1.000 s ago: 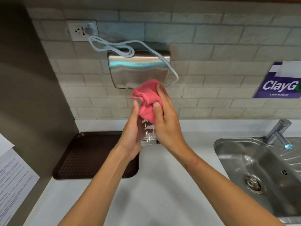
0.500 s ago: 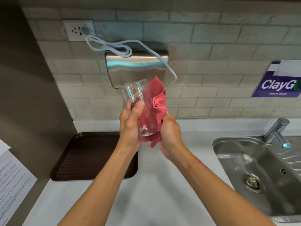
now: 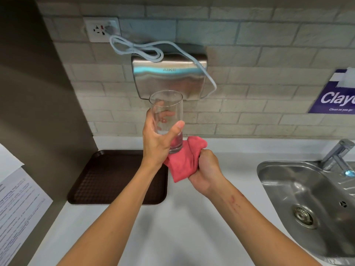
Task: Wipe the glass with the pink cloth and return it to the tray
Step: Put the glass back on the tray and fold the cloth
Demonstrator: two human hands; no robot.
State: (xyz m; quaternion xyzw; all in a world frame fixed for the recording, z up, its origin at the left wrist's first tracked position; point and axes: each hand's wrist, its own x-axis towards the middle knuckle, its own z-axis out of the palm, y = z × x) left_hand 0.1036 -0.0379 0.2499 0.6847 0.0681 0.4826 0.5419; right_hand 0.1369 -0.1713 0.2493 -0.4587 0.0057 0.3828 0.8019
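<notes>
Landmark: brown tray (image 3: 107,181), on the white counter (image 3: 172,227). Right of it I see a steel sink (image 3: 307,189) with tap (image 3: 338,154); above it, a wall dryer (image 3: 169,79). My left forearm crosses the tray's right edge. Glass (image 3: 167,120): clear, upright, held above the tray's far right corner, gripped by my left hand (image 3: 157,143). Right hand (image 3: 205,169) clenches the pink cloth (image 3: 182,162), touching the glass base.

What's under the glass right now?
The pink cloth, bunched in the right hand, sits just below the base of the glass, which the left hand holds upright. Whether cloth and base touch is hidden. The tray lies lower left.
</notes>
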